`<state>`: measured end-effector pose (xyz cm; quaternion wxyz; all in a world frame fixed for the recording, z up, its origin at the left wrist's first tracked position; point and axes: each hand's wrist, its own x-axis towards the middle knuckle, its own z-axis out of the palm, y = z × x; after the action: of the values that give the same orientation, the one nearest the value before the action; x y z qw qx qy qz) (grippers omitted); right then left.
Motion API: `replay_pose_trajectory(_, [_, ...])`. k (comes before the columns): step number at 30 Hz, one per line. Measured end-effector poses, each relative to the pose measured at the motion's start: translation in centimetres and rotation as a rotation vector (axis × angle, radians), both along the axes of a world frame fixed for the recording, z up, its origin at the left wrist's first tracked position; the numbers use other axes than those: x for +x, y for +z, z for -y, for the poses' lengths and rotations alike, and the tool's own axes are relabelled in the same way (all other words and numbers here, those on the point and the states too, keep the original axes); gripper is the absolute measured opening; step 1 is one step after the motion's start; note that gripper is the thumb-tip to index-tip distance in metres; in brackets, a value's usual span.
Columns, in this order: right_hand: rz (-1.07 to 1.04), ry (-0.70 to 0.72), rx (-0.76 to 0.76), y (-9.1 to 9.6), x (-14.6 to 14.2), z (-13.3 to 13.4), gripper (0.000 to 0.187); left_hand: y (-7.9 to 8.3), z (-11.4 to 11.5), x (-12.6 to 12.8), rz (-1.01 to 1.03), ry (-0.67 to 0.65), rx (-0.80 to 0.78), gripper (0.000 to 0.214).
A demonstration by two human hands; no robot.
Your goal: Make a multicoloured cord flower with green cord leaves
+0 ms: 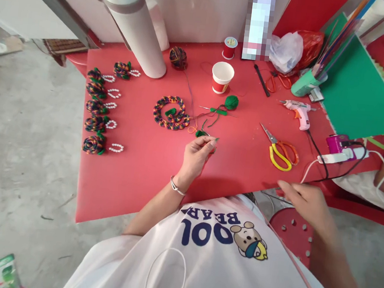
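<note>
My left hand (195, 158) is closed in a pinch at the middle of the red table, with a small green crocheted piece (200, 134) at its fingertips. Just left of it lies a multicoloured crocheted strip (158, 117) curled into a ring, with green leaves inside. A crochet hook (204, 107) and a ball of green yarn (231, 102) rest beyond the hand. My right hand (305, 201) is off the table's front edge, below the scissors (276, 149); motion blurs its fingers, so their grip is unclear.
Several crocheted flowers (94, 123) with bead loops line the left side. A tall white flask (138, 31), yarn ball (177, 58), paper cup (222, 79) and phone (258, 27) stand behind. At right are a pink glue gun (301, 114), power strip (341, 156) and green pen cup (304, 84).
</note>
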<state>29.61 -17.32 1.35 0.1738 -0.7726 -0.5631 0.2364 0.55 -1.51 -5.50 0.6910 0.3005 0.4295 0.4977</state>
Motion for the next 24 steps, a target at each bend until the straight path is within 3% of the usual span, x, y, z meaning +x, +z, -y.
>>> replay_pose_trajectory(2, [-0.173, 0.147, 0.12, -0.5, -3.3, -4.4, 0.029, 0.0, 0.1, -0.1, 0.007, 0.019, 0.018, 0.037])
replay_pose_trajectory(4, [-0.371, 0.204, 0.143, -1.6, -6.6, -8.5, 0.036, -0.2, 0.1, -0.3, 0.013, 0.035, 0.039, 0.033])
replay_pose_trajectory(9, [-0.896, 0.013, 0.143, -3.9, -12.4, -14.5, 0.049, -1.2, -0.3, -0.7, -0.01, 0.036, 0.109, 0.028])
replay_pose_trajectory(15, [-1.064, -0.049, 0.085, -4.1, -13.9, -16.1, 0.065, -1.6, -0.5, -0.8, -0.097, 0.046, 0.166, 0.027])
replay_pose_trajectory(20, [-1.07, -0.068, 0.081, -4.2, -14.1, -16.5, 0.066, -0.7, -0.5, -1.1, -0.312, 0.043, 0.316, 0.022])
replay_pose_trajectory(24, [-1.06, -0.064, 0.07, -4.1, -14.2, -16.6, 0.064, -0.1, -0.5, -1.3, -0.371, 0.035, 0.35, 0.019])
